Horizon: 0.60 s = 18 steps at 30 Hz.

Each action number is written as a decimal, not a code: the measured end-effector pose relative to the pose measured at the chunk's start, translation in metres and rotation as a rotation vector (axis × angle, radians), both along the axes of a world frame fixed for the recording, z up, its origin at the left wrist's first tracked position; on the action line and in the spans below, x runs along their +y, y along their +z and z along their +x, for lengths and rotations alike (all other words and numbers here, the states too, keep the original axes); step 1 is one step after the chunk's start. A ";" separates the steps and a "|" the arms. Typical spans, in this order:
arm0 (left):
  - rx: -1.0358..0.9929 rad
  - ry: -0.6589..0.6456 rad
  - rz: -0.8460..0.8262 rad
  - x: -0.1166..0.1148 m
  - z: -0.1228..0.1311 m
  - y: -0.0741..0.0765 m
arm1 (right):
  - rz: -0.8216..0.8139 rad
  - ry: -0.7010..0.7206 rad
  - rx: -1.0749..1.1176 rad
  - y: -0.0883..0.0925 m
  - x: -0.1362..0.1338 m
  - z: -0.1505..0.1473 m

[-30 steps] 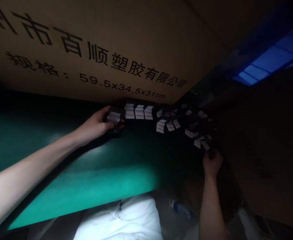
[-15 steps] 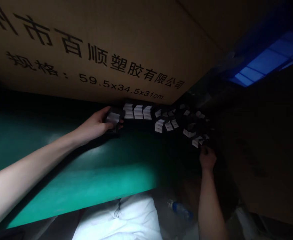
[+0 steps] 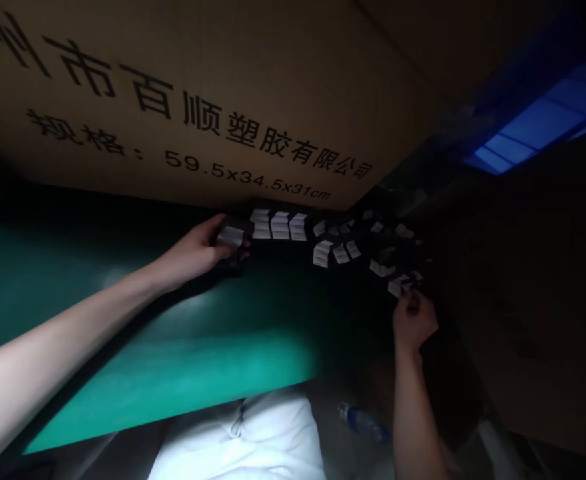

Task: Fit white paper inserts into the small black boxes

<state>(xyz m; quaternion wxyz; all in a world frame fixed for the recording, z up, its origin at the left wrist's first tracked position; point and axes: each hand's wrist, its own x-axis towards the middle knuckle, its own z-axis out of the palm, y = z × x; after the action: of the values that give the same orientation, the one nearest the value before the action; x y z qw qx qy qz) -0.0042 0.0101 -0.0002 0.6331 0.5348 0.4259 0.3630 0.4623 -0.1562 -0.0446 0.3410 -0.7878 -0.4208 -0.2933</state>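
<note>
My left hand grips a dark block-like piece with a greyish face, thumb in front and fingertips behind it. To its right, a row of similar dark pieces with pale stepped faces stands against the carton. More such pieces lie scattered further right. My right hand is at the near right end of these, its fingers curled together beside a pale-faced piece. Whether something small sits in its pinch is too dark to make out.
A large printed cardboard carton walls off the back of the green table. Another carton stands in shadow at right. A blue object is at upper right. A plastic bottle lies below the table edge.
My right hand has turned slightly and shifted, fingers still curled near the scattered pieces. My left hand keeps its grip on the dark piece. The whole view has shifted slightly.
</note>
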 end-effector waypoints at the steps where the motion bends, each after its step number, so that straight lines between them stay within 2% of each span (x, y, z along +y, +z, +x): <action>1: -0.007 0.000 -0.002 0.000 0.000 0.000 | -0.004 0.008 -0.021 0.007 0.006 -0.007; 4: -0.025 0.012 -0.001 0.000 0.001 -0.002 | -0.072 -0.003 -0.044 0.028 0.026 -0.017; 7: -0.033 0.025 -0.005 0.001 0.001 -0.004 | -0.193 -0.032 -0.023 0.038 0.042 -0.016; 11: -0.030 0.003 0.014 0.002 0.000 -0.008 | -0.270 0.047 -0.019 0.033 0.050 -0.006; 18: -0.040 0.005 0.039 0.003 -0.001 -0.012 | -0.262 0.205 0.004 0.022 0.052 0.013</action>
<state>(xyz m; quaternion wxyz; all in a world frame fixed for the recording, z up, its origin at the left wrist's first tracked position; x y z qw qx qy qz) -0.0050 0.0131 -0.0118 0.6300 0.5386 0.4074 0.3835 0.4751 -0.1046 -0.0229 0.2644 -0.7789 -0.5330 -0.1982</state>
